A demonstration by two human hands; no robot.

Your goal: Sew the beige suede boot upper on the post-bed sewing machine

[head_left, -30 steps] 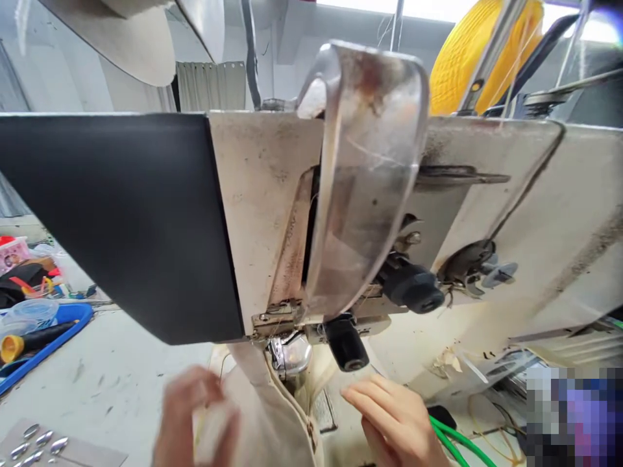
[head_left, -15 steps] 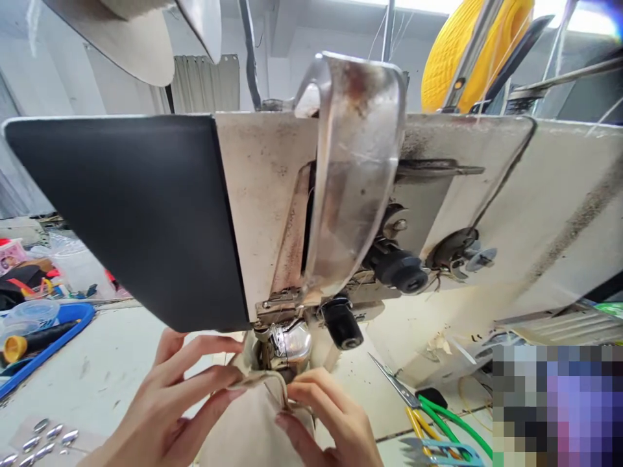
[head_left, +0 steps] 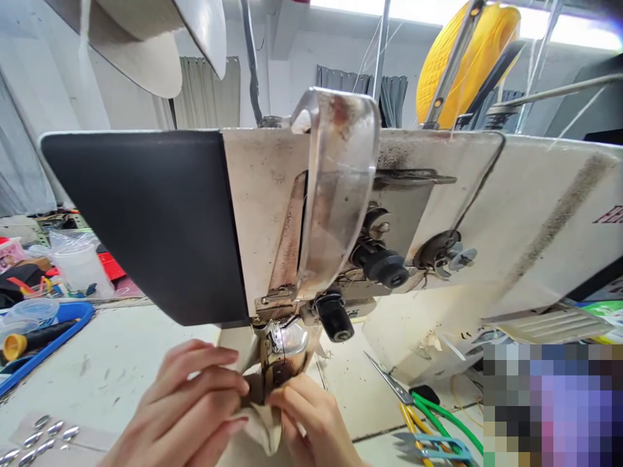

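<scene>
A beige cloth (head_left: 263, 425) lies bunched and folded just in front of the presser foot of a sewing machine (head_left: 265, 214). My left hand (head_left: 187, 405) pinches the cloth's left edge between thumb and fingers. On the right side, my right hand (head_left: 311, 415) grips the cloth with its fingers curled, close to the fold. Both hands are just below the needle area (head_left: 285, 350), which is partly hidden by metal parts and the cloth.
Green-handled scissors (head_left: 403, 392) and blue thread snips (head_left: 433, 446) lie at the right. Small shiny oval pieces (head_left: 45, 447) rest at the lower left, near a blue tray (head_left: 80, 318). A yellow thread cone (head_left: 442, 71) stands behind the machine.
The cloth's edge has been drawn down toward me and folded into a point. My right hand has moved slightly left and closed more tightly. The camera view has shifted.
</scene>
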